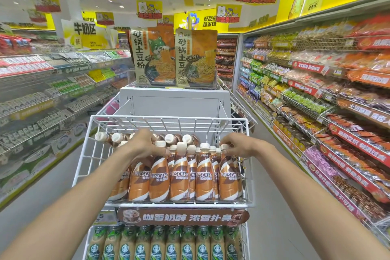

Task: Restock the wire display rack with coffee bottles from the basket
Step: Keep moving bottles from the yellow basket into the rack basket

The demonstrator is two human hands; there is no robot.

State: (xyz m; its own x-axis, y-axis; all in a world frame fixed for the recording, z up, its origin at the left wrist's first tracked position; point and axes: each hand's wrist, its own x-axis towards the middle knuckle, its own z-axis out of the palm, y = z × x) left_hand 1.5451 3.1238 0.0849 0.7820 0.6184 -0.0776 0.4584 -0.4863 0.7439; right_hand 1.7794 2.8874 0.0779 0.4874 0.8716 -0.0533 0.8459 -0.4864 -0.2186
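Note:
A white wire display rack point(88, 154) stands in front of me. Its top shelf holds several brown Nescafe coffee bottles point(181, 175) with cream caps, upright in rows; a few more lie on their sides at the back point(101, 137). My left hand point(145, 143) rests on the bottle tops at the middle left, fingers curled around a cap. My right hand point(234, 145) pinches the neck of the rightmost front bottle point(229, 175). No basket is in view.
A lower shelf holds a row of green-capped Starbucks bottles point(173, 245) under a brown sign point(181, 216). Two noodle packs point(175, 57) stand on a grey unit behind the rack. Stocked store shelves line the aisles left point(42, 95) and right point(327, 101).

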